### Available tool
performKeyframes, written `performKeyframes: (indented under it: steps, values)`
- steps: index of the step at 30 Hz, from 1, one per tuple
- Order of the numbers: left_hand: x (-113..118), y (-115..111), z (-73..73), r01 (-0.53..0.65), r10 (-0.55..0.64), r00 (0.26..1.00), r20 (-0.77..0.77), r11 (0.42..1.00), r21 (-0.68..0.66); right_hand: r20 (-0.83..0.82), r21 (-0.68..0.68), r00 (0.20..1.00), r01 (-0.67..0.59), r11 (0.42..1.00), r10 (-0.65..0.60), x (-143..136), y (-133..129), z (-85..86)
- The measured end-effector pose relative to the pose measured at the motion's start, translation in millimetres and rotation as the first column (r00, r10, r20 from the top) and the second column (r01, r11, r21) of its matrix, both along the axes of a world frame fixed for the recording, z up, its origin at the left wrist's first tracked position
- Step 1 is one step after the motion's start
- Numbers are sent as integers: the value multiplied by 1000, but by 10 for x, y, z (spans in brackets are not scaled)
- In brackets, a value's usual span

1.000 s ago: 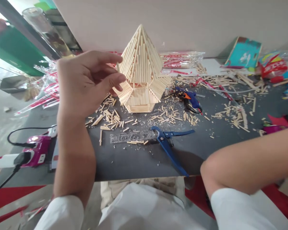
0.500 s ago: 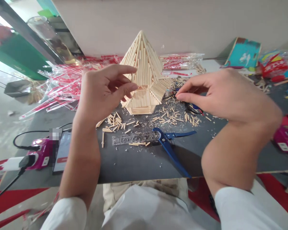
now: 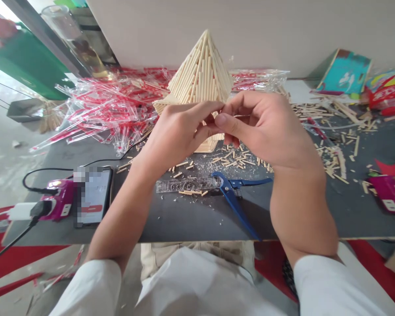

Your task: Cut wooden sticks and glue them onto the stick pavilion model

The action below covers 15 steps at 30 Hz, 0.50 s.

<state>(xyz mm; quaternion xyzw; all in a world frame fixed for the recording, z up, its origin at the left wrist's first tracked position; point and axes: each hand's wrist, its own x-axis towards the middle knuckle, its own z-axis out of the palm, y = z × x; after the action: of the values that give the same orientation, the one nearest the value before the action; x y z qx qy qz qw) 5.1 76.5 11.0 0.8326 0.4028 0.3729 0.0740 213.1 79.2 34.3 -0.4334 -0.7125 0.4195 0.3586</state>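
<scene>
My left hand (image 3: 179, 134) and my right hand (image 3: 266, 127) meet at the fingertips in front of a model house (image 3: 200, 79) built of pale wooden sticks. Both have thumb and fingers pinched together. Anything between them is too small or too hidden to make out. The model's pointed roof rises above my fingers, while they cover much of its lower part. Nearer to me lie blue-handled cutters (image 3: 235, 206), with a clear plastic ruler (image 3: 184, 185) beside their head. Short cut stick pieces (image 3: 232, 160) are scattered below my hands.
Red-and-clear plastic wrappers (image 3: 112, 109) heap up at the back left. A phone (image 3: 100, 193) and a magenta power adapter (image 3: 61, 199) with cables lie at the left. More sticks (image 3: 335, 114) and a teal box (image 3: 344, 72) are at the right.
My hands have come together from apart, my left moving right and my right moving left. The model appears turned, its flared side panel now showing on the left.
</scene>
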Motion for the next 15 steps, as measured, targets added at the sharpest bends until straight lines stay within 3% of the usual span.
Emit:
performKeyframes:
  steps: [9,15]
  values:
    - [14,7,-24,-15,20,993,114,999,-44,-32,7,999,11,1000,-10,-19,25,-35]
    - [69,27,-41,51,-52,980,192,999,12,13,7,999,51,999,-51,6,62,-87]
